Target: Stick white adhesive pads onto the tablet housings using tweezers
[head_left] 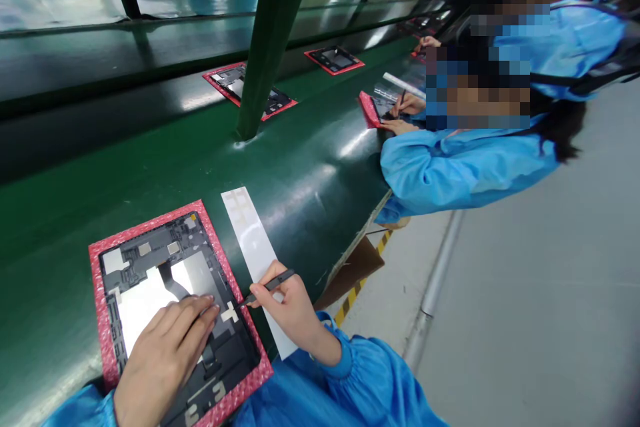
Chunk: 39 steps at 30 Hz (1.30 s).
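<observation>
At the near edge of the green workbench (165,170), the left hand (167,347), fingers together, rests on an opened tablet (240,347) in a pink padded sheet (96,280); beside its white tape (229,312), the right hand (291,310) pinches black tweezers (276,280) over a white strip (253,233).

Bench (165,153): open way between the near tablet (143,303) and the post (273,33)
Post: stands before the far left tablet (230,80)
Far right: co-worker's arm (425,170) in the way

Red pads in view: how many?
4 clear: near pad by left hand, pad behind post, pad right of it, pad at co-worker's hands. Farther red patch too small to tell; more may be hidden.
</observation>
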Each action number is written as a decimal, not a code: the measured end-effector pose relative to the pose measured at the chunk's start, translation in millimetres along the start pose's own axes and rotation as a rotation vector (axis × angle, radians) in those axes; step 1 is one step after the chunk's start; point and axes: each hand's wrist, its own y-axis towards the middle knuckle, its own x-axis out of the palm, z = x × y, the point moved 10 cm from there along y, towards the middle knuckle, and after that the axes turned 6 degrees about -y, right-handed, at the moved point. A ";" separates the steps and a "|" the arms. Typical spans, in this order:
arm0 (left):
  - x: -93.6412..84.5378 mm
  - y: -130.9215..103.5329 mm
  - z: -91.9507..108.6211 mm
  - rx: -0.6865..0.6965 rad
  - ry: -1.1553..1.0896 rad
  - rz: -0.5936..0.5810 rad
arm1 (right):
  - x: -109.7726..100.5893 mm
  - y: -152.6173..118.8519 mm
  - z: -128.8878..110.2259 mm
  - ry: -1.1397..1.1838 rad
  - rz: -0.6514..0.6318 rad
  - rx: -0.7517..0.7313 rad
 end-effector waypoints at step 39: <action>-4.8 15.5 10.1 0.039 0.091 -0.086 | -11.2 -0.7 2.1 0.138 0.105 -0.011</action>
